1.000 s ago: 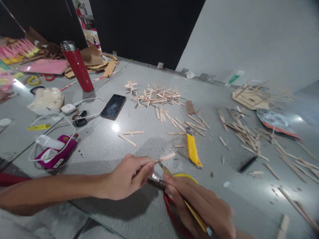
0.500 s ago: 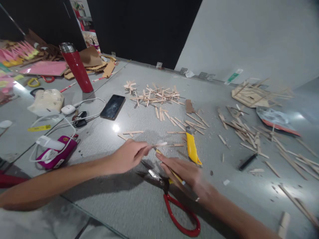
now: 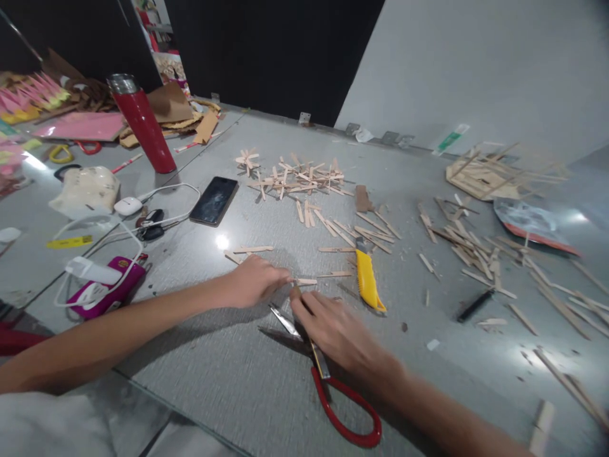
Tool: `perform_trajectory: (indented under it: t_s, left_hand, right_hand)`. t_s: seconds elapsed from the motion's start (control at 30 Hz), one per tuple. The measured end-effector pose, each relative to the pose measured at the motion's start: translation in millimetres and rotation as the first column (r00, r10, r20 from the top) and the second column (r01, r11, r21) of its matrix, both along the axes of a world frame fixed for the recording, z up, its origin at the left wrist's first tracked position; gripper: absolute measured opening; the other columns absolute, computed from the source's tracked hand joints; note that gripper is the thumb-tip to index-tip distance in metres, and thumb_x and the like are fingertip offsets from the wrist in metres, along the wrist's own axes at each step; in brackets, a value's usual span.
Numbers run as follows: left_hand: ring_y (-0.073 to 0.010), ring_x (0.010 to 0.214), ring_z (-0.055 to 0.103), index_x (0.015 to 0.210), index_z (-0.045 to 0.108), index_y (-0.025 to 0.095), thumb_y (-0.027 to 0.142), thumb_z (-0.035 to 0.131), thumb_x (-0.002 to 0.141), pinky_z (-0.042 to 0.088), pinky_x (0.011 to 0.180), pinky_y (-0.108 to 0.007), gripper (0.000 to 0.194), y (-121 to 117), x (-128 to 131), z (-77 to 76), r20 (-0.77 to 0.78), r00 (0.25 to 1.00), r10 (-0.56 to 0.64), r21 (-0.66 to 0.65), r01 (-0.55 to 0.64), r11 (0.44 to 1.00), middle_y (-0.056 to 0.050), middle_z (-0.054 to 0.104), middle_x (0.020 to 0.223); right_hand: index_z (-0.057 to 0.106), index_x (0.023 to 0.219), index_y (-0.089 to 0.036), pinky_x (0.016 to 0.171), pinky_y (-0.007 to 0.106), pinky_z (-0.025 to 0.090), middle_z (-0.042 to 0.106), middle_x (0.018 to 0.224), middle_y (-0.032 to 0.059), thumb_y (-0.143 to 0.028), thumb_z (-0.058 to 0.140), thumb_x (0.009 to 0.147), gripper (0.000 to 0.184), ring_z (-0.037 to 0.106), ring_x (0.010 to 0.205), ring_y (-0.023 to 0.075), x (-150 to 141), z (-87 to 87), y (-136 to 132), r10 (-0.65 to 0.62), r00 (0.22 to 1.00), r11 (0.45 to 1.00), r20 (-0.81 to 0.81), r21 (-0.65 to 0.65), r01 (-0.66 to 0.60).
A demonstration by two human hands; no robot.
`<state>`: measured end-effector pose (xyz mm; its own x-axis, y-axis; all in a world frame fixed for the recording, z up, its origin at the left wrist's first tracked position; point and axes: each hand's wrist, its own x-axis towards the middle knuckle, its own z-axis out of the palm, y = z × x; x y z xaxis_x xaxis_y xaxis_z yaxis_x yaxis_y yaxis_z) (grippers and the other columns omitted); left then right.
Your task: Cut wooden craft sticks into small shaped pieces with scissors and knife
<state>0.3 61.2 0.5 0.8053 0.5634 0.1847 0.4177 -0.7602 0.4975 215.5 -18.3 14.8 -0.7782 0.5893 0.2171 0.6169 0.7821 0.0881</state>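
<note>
My left hand (image 3: 254, 280) is closed in a pinch on a short wooden stick (image 3: 305, 281), pressing it flat on the grey table (image 3: 228, 374). My right hand (image 3: 335, 330) lies just right of it, fingers closed round a thin yellow tool (image 3: 318, 358) like a pencil or small blade. The tool's tip meets the stick's near end. Red-handled scissors (image 3: 349, 412) lie on the table under my right hand, with their blades (image 3: 284, 319) pointing left. A yellow utility knife (image 3: 366, 282) rests just beyond my right hand.
Loose wooden sticks (image 3: 297, 181) are scattered across the middle and right of the table. A phone (image 3: 215, 200), a red flask (image 3: 140, 124), a magenta case with white cables (image 3: 102, 289) and a black marker (image 3: 474, 304) lie around. A stick model (image 3: 480, 178) stands far right.
Both hands have moved forward and down to the table with the stick and the tool. The scissors, under my right hand before, now lie exposed on the table.
</note>
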Motion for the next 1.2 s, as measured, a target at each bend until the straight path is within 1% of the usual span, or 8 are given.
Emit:
perform_trajectory:
  t_s: [0.13, 0.3, 0.4, 0.53, 0.6, 0.7, 0.83, 1.2]
  left_hand:
    - [-0.0114, 0.045, 0.034, 0.069, 0.053, 0.019, 0.02, 0.041, 0.101, 0.02, 0.051, -0.028, 0.034, 2, -2, -0.5, -0.026, 1.0, 0.008, 0.003, -0.008, 1.0, 0.005, 0.042, 0.051]
    - [-0.0128, 0.047, 0.039, 0.068, 0.055, 0.018, 0.025, 0.039, 0.103, 0.02, 0.052, -0.029, 0.039, 1, 0, 0.9, -0.082, 0.996, 0.034, 0.025, -0.032, 0.999, 0.001, 0.049, 0.053]
    - [-0.0141, 0.048, 0.043, 0.069, 0.058, 0.018, 0.03, 0.037, 0.106, 0.02, 0.053, -0.029, 0.044, -1, 2, -0.1, -0.12, 0.991, 0.065, 0.046, -0.06, 0.997, 0.0, 0.052, 0.053]
    - [-0.0151, 0.048, 0.044, 0.071, 0.062, 0.017, 0.034, 0.036, 0.108, 0.02, 0.053, -0.03, 0.049, -4, 4, -1.8, -0.159, 0.983, 0.096, 0.063, -0.087, 0.994, -0.001, 0.052, 0.052]
    - [-0.0151, 0.047, 0.043, 0.072, 0.063, 0.016, 0.035, 0.035, 0.109, 0.02, 0.053, -0.03, 0.05, -6, 5, -2.6, -0.168, 0.98, 0.107, 0.064, -0.097, 0.993, -0.001, 0.052, 0.052]
    - [-0.0148, 0.046, 0.041, 0.072, 0.063, 0.016, 0.035, 0.035, 0.109, 0.018, 0.053, -0.03, 0.05, -8, 6, -3.5, -0.167, 0.979, 0.117, 0.059, -0.109, 0.992, -0.001, 0.051, 0.051]
    - [-0.0141, 0.046, 0.04, 0.072, 0.063, 0.016, 0.034, 0.035, 0.108, 0.018, 0.053, -0.03, 0.049, -9, 6, -3.4, -0.15, 0.981, 0.122, 0.052, -0.115, 0.992, -0.001, 0.051, 0.052]
    - [-0.0133, 0.044, 0.04, 0.069, 0.059, 0.017, 0.032, 0.037, 0.108, 0.02, 0.052, -0.03, 0.047, -8, 5, -3.2, -0.129, 0.986, 0.109, 0.037, -0.105, 0.994, 0.0, 0.05, 0.05]
  right_hand:
    - [0.06, 0.107, -0.011, 0.065, 0.035, 0.049, 0.07, 0.094, 0.0117, 0.001, 0.039, 0.098, 0.026, 0.063, 0.076, 0.0236, 0, -0.7, 2, 0.019, 0.998, 1.0, 0.055, 0.014, -0.02]
    - [0.06, 0.111, -0.008, 0.067, 0.037, 0.046, 0.07, 0.094, 0.011, 0.0, 0.044, 0.098, 0.023, 0.063, 0.079, 0.0251, 0, -4.5, 2, 0.0, 0.997, 0.999, 0.075, 0.046, -0.003]
    - [0.06, 0.108, -0.012, 0.061, 0.038, 0.04, 0.069, 0.088, 0.0076, -0.007, 0.052, 0.099, 0.013, 0.061, 0.072, 0.025, -1, -5.1, 0, -0.036, 0.99, 0.997, 0.138, 0.073, 0.026]
    - [0.057, 0.098, -0.018, 0.056, 0.036, 0.03, 0.068, 0.082, 0.0037, -0.008, 0.055, 0.097, 0.011, 0.058, 0.063, 0.0221, 1, -3.2, 2, 0.001, 0.978, 1.0, 0.207, 0.027, -0.007]
    - [0.056, 0.095, -0.019, 0.056, 0.036, 0.027, 0.068, 0.082, 0.0038, -0.009, 0.054, 0.098, 0.011, 0.058, 0.063, 0.0215, 2, -2.7, 3, 0.021, 0.978, 1.0, 0.207, 0.011, -0.024]
    - [0.057, 0.097, -0.019, 0.055, 0.036, 0.024, 0.069, 0.083, 0.0048, -0.011, 0.055, 0.098, 0.009, 0.057, 0.064, 0.0215, 3, -3.1, 4, 0.043, 0.977, 0.999, 0.209, -0.002, -0.044]
    - [0.056, 0.095, -0.02, 0.054, 0.035, 0.022, 0.068, 0.082, 0.0052, -0.011, 0.055, 0.098, 0.009, 0.056, 0.062, 0.022, 3, -3.8, 1, 0.057, 0.969, 0.998, 0.24, -0.012, -0.056]
    - [0.051, 0.09, -0.021, 0.055, 0.036, 0.022, 0.066, 0.078, 0.0039, -0.009, 0.056, 0.095, 0.014, 0.056, 0.061, 0.0221, 1, 0.7, -6, 0.06, 0.964, 0.997, 0.259, 0.04, -0.073]
